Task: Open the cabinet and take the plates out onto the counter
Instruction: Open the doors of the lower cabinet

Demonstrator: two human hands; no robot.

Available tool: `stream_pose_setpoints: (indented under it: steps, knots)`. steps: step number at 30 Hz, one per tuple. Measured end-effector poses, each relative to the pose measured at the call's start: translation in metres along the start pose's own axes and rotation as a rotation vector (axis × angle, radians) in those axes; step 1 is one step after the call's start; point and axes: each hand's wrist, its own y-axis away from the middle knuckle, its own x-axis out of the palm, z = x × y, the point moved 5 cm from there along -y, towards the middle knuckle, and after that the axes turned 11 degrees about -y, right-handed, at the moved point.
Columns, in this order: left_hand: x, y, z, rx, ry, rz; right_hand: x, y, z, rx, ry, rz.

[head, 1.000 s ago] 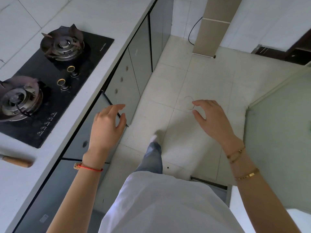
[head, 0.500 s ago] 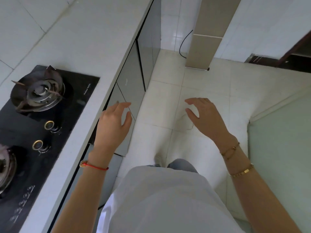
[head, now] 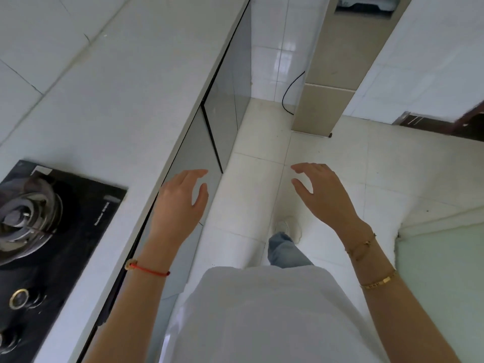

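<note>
Grey cabinet doors (head: 222, 111) run under the white counter (head: 125, 95) along the left, and all of them look closed. My left hand (head: 180, 203) hovers just in front of the counter's edge and the cabinet fronts, fingers spread, holding nothing. My right hand (head: 324, 192) hangs over the floor to the right, also spread with nothing in it. No plates show anywhere in view.
A black gas hob (head: 49, 231) is set into the counter at the lower left. A beige column (head: 335, 74) with a black cable (head: 290, 93) stands ahead at the end of the aisle. A pale green surface (head: 442, 284) borders the tiled floor (head: 262, 142) on the right.
I have walked forward along the counter: the hob has slid back toward the lower left and the far cabinet doors are closer. Both hands stay spread and hold nothing.
</note>
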Motion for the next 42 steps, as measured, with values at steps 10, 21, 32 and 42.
stream_pose_setpoints:
  steps: [10, 21, 32, 42]
  knots:
    - [0.049, -0.153, -0.045, -0.236, -0.004, -0.125, -0.068, -0.212, -0.038, -0.197, 0.027, 0.157]
    - [0.085, -0.26, -0.009, -0.509, -0.058, -0.164, -0.032, -0.4, -0.036, -0.385, 0.044, 0.327]
    - [0.083, -0.355, 0.047, -0.704, -0.118, -0.217, 0.02, -0.555, 0.026, -0.554, 0.037, 0.501]
    - [0.086, -0.376, 0.043, -0.994, -0.18, -0.284, 0.066, -0.626, 0.063, -0.783, -0.017, 0.735]
